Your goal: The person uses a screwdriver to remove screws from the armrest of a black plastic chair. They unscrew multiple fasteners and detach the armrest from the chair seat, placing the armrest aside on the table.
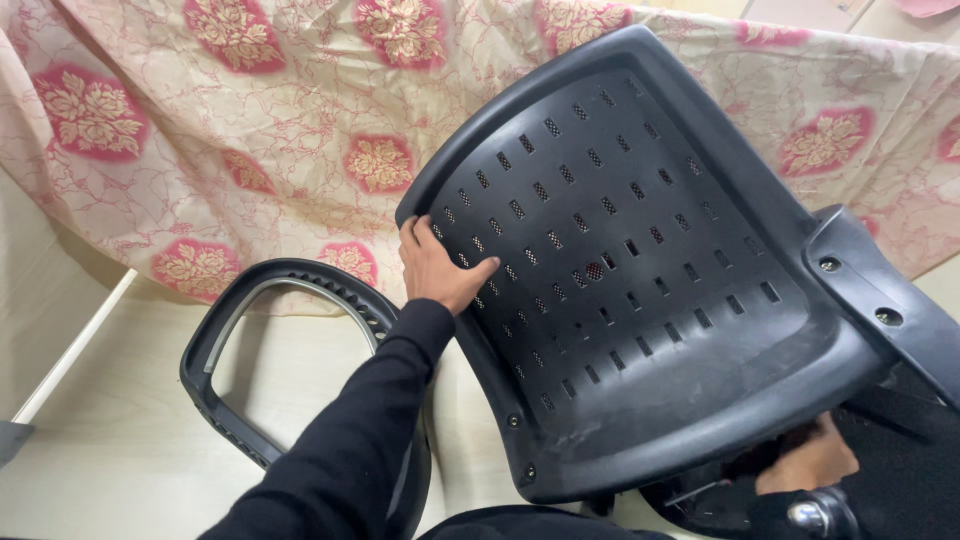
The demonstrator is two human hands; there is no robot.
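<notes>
The chair back [640,270] fills the centre and right of the frame; the armrest loop [215,340] lies lower left, the patterned sheet [200,130] behind both along the top.

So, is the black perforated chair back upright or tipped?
Tipped: the chair back leans at a slant, its left edge held by the left hand.

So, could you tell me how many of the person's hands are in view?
2: the left hand grips the edge of the black perforated chair back; the right hand is partly hidden beneath its lower right corner.
</notes>
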